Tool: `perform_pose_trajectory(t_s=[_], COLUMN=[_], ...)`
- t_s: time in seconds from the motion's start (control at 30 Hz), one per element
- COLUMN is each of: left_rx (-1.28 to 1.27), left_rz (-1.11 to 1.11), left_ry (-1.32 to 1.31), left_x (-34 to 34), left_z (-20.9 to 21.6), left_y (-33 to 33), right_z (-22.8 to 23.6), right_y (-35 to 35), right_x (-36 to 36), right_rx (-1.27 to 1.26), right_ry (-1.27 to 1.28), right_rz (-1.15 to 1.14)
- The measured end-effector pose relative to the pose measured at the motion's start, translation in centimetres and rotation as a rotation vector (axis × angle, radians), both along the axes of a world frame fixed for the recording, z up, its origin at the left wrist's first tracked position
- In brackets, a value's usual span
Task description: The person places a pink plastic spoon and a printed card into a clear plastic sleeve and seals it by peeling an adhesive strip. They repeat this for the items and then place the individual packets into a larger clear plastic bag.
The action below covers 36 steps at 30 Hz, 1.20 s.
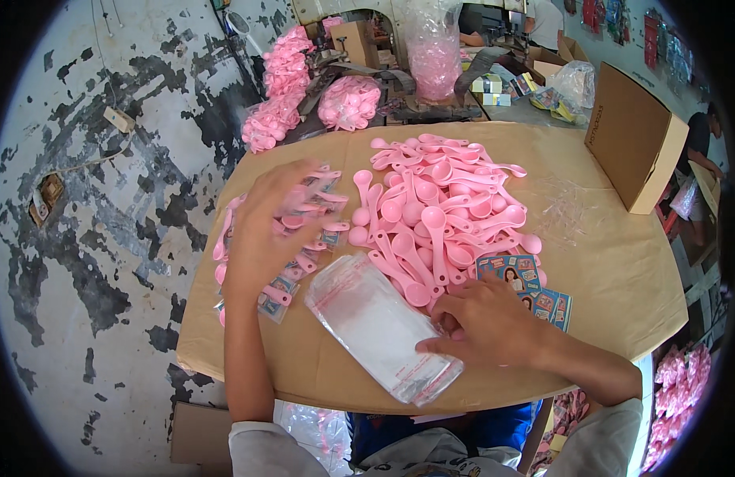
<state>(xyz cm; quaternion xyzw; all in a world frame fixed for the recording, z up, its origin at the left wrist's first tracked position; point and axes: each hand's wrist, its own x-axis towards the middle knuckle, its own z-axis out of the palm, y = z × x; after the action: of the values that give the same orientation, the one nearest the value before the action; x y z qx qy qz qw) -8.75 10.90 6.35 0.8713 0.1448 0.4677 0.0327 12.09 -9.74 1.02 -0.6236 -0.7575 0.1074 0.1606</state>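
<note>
My left hand (274, 219), blurred by motion, reaches over a pile of bagged pink spoons (281, 288) with its fingers apart. The small clear bags there hold pink scoop-shaped measuring spoons and printed cards. My right hand (491, 322) is at the right edge of a stack of clear plastic bags (367, 314), thumb over the bags and fingers bent, with a gap between them. Just beyond it spreads a heap of loose pink measuring spoons (435, 219). Blue printed cards (511, 273) lie partly under and beside that hand.
Brown paper covers the table (630, 278). An upright cardboard box (634, 139) stands at the right, near thin clear plastic scraps (564, 208). Behind the table are sacks of pink items (349, 102) and a machine. A peeling wall (113, 238) runs along the left; another person (701, 143) is at far right.
</note>
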Motion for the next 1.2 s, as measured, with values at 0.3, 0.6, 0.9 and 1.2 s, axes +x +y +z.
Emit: perform_pose_trajectory(t_s=[0.3,0.6,0.9,1.2], left_rx=[-0.71,-0.732,-0.691,-0.667], left_rz=[-0.648,-0.744,-0.72,-0.875], left_ry=[0.951,1.003,1.112,1.028], left_x=[2.8,3.1,3.2,2.4], left_z=[-2.8,-3.5,-3.4,-2.4], left_y=[-5.2,-6.0,-7.7,-6.4], right_z=[-1.6,-2.8,-3.0,-3.0], right_y=[0.4,0.0,-0.2,0.6], right_x=[0.3,0.5,1.3,0.7], right_rx=[0.108,0.073,0.281,0.087], right_ry=[0.176,0.165,0.216,0.152], right_rz=[0.014,-0.009,0.019,0.003])
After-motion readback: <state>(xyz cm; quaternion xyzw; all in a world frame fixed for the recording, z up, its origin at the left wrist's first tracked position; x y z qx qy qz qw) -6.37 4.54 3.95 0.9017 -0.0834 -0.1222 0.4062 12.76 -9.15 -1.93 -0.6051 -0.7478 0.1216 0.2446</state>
